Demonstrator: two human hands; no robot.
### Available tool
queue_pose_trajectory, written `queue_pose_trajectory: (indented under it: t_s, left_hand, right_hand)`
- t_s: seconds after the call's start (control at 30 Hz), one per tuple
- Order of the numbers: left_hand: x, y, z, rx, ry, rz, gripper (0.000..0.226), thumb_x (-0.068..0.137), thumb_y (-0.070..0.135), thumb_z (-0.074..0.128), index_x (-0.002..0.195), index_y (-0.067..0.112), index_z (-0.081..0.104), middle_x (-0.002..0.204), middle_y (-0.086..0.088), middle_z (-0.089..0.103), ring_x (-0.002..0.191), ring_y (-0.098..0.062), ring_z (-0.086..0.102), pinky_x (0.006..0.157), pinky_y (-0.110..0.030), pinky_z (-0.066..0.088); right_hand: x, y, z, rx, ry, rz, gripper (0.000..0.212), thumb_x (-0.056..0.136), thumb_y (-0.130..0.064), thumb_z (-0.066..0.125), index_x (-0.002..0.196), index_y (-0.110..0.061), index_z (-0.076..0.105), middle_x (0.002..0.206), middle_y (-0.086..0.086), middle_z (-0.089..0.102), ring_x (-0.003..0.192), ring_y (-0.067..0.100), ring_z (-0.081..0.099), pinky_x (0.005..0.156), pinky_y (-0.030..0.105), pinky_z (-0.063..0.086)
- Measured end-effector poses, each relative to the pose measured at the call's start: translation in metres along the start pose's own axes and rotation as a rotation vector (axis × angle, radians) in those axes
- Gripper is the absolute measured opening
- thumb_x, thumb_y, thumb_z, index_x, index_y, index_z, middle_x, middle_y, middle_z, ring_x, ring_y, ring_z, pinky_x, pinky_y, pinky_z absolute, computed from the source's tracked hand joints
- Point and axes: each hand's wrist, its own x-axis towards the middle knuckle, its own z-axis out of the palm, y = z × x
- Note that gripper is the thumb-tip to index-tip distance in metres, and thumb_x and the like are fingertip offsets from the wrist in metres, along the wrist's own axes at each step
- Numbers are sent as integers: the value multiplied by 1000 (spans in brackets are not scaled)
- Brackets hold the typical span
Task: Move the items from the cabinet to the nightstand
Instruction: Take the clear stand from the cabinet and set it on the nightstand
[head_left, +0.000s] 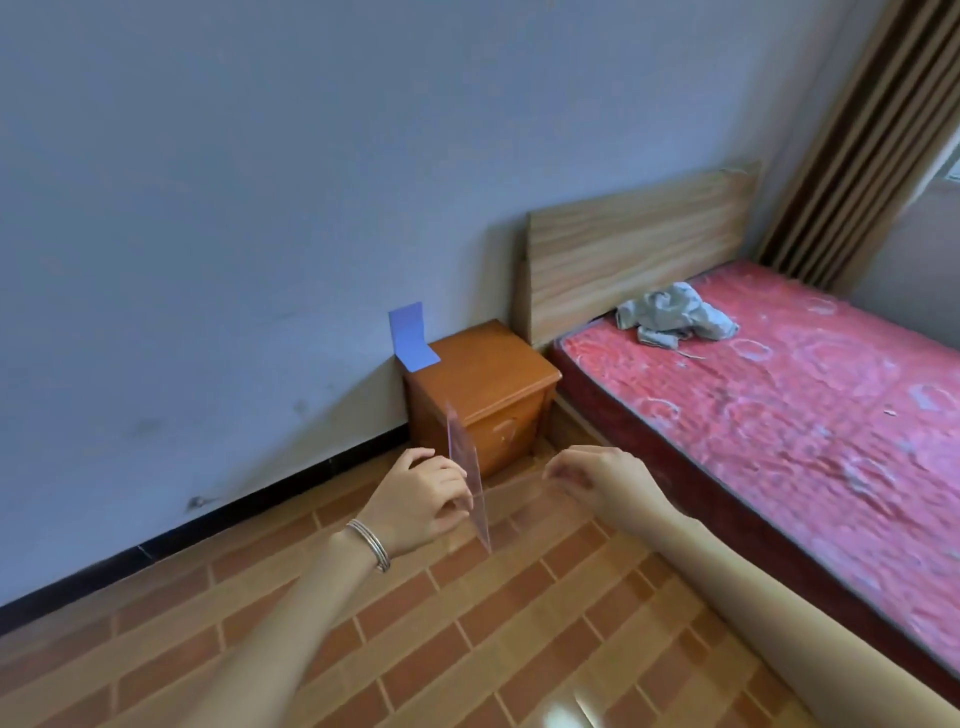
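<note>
The nightstand (483, 387) is finished in orange-brown wood, and a blue folded sheet (413, 338) is seen on its top against the pale grey-blue wall (260, 182). A clear, faintly pink-tinted panel (467, 475) is held. The mattress (779, 415) is covered in red with pale ring patterns, and a grey cloth (675, 314) is laid on it. The headboard (634, 249) is light, streaked wood. The floor (467, 623) is patterned in brown and tan bricks. The curtain (852, 135) is striped tan and dark brown.

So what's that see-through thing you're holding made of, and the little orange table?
The see-through sheet looks like clear, pink-tinted plastic, maybe acrylic: the floor shows through and it stays stiff. The nightstand looks like varnished wood: orange-brown with a slight shine.
</note>
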Motion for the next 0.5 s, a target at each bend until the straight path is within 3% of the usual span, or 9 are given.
queue_pose_trajectory:
  t_s: [0.13, 0.33, 0.5]
  left_hand:
    - [3, -31, 15, -5, 7, -107, 17, 77, 38, 51, 70, 29, 64, 79, 16, 65, 94, -2, 58, 94, -29, 30]
    - [45, -78, 43, -11, -8, -209, 19, 74, 43, 50, 71, 31, 64, 82, 16, 66, 94, 0, 59, 95, -28, 31]
    - [116, -123, 59, 0, -30, -247, 17, 74, 42, 51, 71, 30, 63, 84, 15, 66, 93, -2, 60, 92, -35, 40]
  right_hand:
    - [49, 7, 15, -8, -46, -64, 8, 87, -28, 60, 91, -33, 65, 93, -19, 64, 80, 3, 57, 65, 29, 49]
    - [131, 50, 29, 18, -144, -115, 6, 90, -31, 56, 94, -34, 60, 98, -19, 64, 91, 5, 58, 71, 33, 51]
    - [216, 97, 15, 32, -171, -140, 7, 91, -29, 56, 95, -32, 60, 97, -15, 66, 90, 8, 61, 72, 35, 50]
